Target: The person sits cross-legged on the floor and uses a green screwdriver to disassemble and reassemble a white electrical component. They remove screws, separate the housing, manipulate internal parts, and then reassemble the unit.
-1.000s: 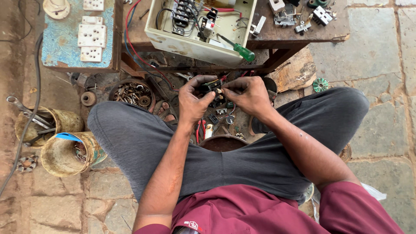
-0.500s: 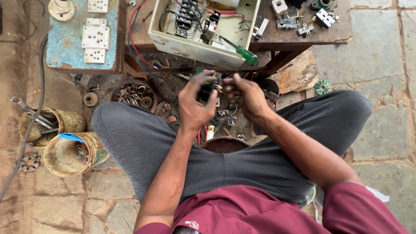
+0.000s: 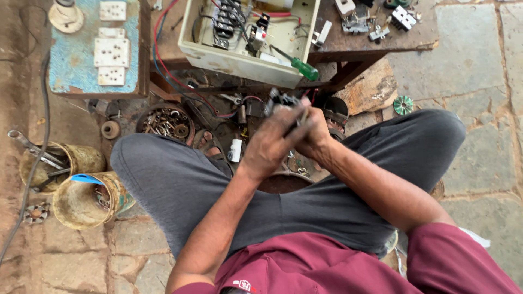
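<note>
Seen from above, a seated person in grey trousers and a maroon shirt works over the lap. Both hands meet just in front of the knees. The left hand [image 3: 271, 142] is closed around a small black electrical part [image 3: 279, 100], which sticks out beyond its knuckles, pointing away from the body toward the low counter [image 3: 376, 46]. The right hand [image 3: 315, 136] presses against the left from the other side, fingers curled; whether it grips the part or a thin tool is blurred (motion smears the fingertips). The part lies nearer the left hand. Just beyond it, a cream switch box [image 3: 239, 54] sits open with a green-handled screwdriver [image 3: 297, 64] resting at its edge.
</note>
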